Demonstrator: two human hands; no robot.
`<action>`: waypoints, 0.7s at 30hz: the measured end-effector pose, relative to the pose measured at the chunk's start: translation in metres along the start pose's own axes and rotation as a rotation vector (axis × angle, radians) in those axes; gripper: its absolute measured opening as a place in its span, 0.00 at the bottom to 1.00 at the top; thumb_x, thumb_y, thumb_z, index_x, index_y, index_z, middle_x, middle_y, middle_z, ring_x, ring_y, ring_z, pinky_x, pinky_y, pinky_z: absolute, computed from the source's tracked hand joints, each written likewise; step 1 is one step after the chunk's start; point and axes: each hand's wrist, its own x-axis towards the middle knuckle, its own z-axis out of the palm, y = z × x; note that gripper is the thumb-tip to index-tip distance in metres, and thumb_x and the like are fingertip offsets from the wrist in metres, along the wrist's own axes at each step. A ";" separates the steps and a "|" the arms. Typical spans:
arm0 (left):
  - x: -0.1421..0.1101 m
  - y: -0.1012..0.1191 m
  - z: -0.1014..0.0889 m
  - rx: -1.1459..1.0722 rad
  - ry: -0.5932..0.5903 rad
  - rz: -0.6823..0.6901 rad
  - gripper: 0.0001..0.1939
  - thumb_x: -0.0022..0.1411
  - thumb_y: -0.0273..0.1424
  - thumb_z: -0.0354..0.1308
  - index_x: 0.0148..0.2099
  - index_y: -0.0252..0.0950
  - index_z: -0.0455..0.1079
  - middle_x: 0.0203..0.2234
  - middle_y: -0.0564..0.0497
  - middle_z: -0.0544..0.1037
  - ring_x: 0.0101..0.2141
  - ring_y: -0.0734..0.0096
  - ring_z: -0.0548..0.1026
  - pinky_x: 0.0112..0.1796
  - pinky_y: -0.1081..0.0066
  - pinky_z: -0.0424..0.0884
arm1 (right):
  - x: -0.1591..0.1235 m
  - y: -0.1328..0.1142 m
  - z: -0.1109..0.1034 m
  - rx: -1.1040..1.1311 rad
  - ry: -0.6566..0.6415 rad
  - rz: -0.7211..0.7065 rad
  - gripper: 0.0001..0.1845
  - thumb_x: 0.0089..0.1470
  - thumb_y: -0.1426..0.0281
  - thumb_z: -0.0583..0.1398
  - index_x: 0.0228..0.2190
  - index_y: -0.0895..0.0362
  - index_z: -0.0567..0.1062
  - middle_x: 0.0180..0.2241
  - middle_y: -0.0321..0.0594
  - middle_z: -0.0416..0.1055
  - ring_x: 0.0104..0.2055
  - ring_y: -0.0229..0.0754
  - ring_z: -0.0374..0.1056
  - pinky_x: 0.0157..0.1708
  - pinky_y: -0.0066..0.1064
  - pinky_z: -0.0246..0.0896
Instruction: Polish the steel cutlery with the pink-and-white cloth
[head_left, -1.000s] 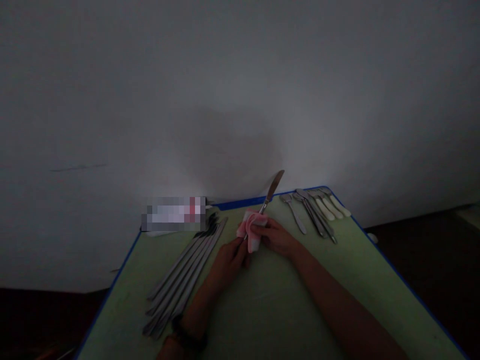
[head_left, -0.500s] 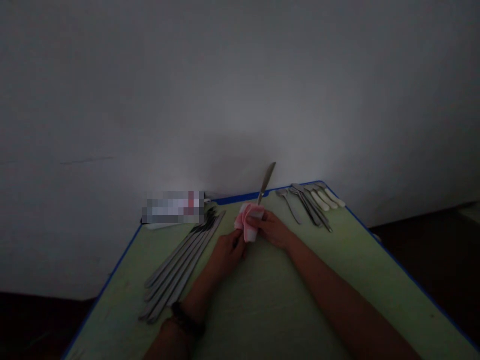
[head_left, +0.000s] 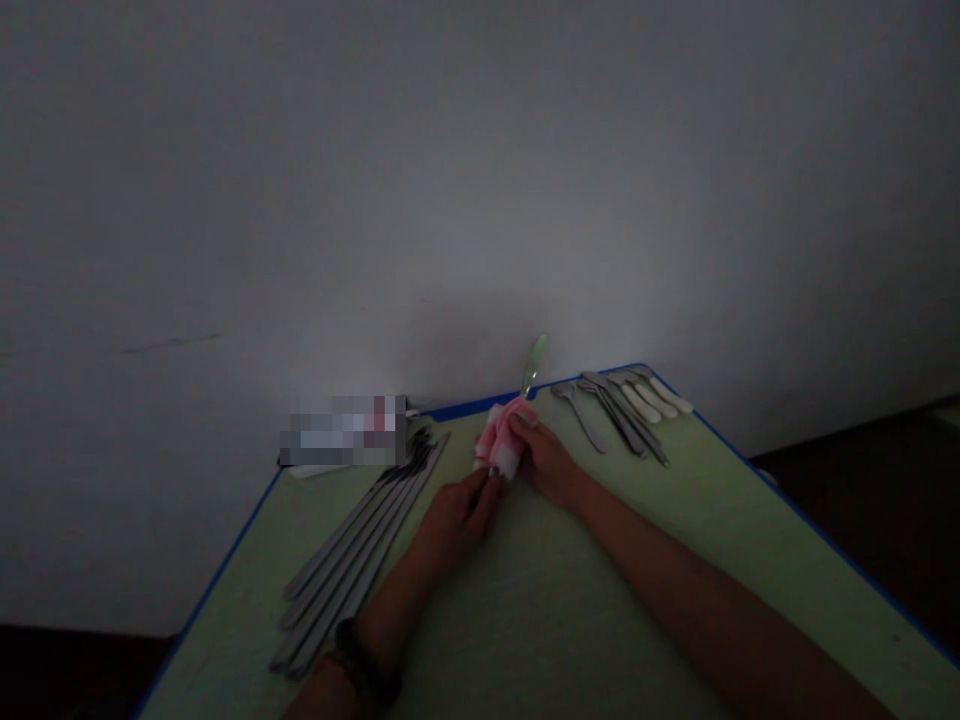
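A table knife [head_left: 535, 362] points up and away from me, its blade rising out of a folded pink and white cloth [head_left: 511, 455]. My left hand [head_left: 461, 515] is closed on the handle end of the knife, just below the cloth. Wrapped round the middle of the knife, the cloth is pinched in my right hand [head_left: 551, 462]. The part of the knife inside the cloth is hidden. To the left of my left hand lies a row of several long forks [head_left: 352, 555], handles toward me. A dark bracelet circles my left wrist.
At the right back lie a spoon [head_left: 579, 415], several metal utensils [head_left: 619, 415] and white-handled pieces [head_left: 643, 402]. A blurred-out package [head_left: 341, 432] rests at the left back. The green table [head_left: 562, 620] has a blue edge and meets a grey wall [head_left: 480, 180].
My right hand and the cloth have slid slightly up the knife, away from my left hand. The blade has turned and now catches light. The view has shifted a little.
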 end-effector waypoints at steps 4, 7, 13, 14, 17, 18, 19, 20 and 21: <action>0.002 -0.003 -0.002 -0.035 0.020 -0.023 0.18 0.65 0.38 0.43 0.28 0.36 0.66 0.14 0.56 0.69 0.18 0.73 0.67 0.24 0.75 0.61 | -0.002 -0.004 -0.002 0.004 -0.215 0.076 0.15 0.41 0.66 0.66 0.32 0.60 0.74 0.31 0.41 0.74 0.33 0.41 0.68 0.36 0.33 0.62; 0.002 -0.005 -0.002 -0.038 0.019 -0.033 0.18 0.63 0.38 0.44 0.26 0.36 0.65 0.14 0.56 0.68 0.17 0.75 0.65 0.22 0.76 0.60 | -0.005 -0.005 -0.003 -0.089 -0.229 0.050 0.16 0.41 0.66 0.67 0.33 0.60 0.74 0.33 0.42 0.75 0.34 0.40 0.69 0.38 0.33 0.62; 0.002 -0.006 0.001 -0.035 0.005 -0.042 0.14 0.58 0.39 0.52 0.28 0.34 0.67 0.17 0.54 0.72 0.20 0.73 0.68 0.22 0.76 0.61 | -0.006 -0.005 0.000 -0.110 -0.206 0.035 0.19 0.41 0.64 0.68 0.35 0.61 0.76 0.36 0.44 0.75 0.36 0.41 0.70 0.41 0.35 0.63; 0.002 -0.006 0.002 -0.031 0.009 -0.045 0.13 0.57 0.39 0.53 0.30 0.34 0.68 0.19 0.53 0.73 0.21 0.72 0.69 0.23 0.76 0.62 | -0.006 -0.004 0.000 -0.103 -0.198 0.036 0.19 0.40 0.64 0.68 0.35 0.61 0.76 0.35 0.44 0.75 0.36 0.41 0.71 0.41 0.35 0.64; 0.003 -0.009 0.003 -0.010 0.026 -0.048 0.13 0.55 0.40 0.56 0.33 0.34 0.70 0.23 0.51 0.76 0.24 0.69 0.72 0.24 0.75 0.63 | -0.005 -0.004 -0.001 -0.099 -0.197 0.028 0.20 0.39 0.64 0.69 0.35 0.61 0.76 0.35 0.44 0.75 0.35 0.41 0.70 0.41 0.35 0.63; 0.003 -0.009 0.003 -0.002 0.027 -0.052 0.13 0.55 0.40 0.56 0.32 0.34 0.70 0.22 0.51 0.76 0.23 0.69 0.71 0.24 0.75 0.63 | -0.005 -0.004 -0.001 -0.104 -0.208 0.026 0.20 0.40 0.64 0.68 0.35 0.62 0.76 0.35 0.44 0.75 0.35 0.40 0.70 0.41 0.34 0.63; 0.003 -0.009 0.003 0.006 0.025 -0.056 0.14 0.57 0.40 0.54 0.31 0.34 0.69 0.21 0.52 0.76 0.22 0.70 0.71 0.23 0.75 0.62 | -0.005 -0.004 -0.001 -0.111 -0.219 0.026 0.19 0.40 0.64 0.68 0.34 0.62 0.76 0.35 0.44 0.75 0.35 0.41 0.70 0.41 0.34 0.63; 0.003 -0.009 0.003 0.012 0.027 -0.058 0.15 0.58 0.41 0.52 0.28 0.34 0.68 0.18 0.53 0.74 0.20 0.71 0.69 0.22 0.75 0.61 | -0.005 -0.005 -0.001 -0.119 -0.228 0.030 0.19 0.40 0.64 0.68 0.34 0.62 0.76 0.35 0.44 0.75 0.36 0.41 0.70 0.41 0.34 0.63; 0.002 -0.008 0.002 0.020 0.031 -0.056 0.17 0.60 0.41 0.50 0.25 0.35 0.67 0.16 0.53 0.72 0.18 0.72 0.68 0.22 0.75 0.60 | -0.006 -0.005 -0.001 -0.123 -0.233 0.036 0.19 0.40 0.63 0.68 0.34 0.62 0.76 0.34 0.44 0.75 0.36 0.41 0.70 0.42 0.35 0.62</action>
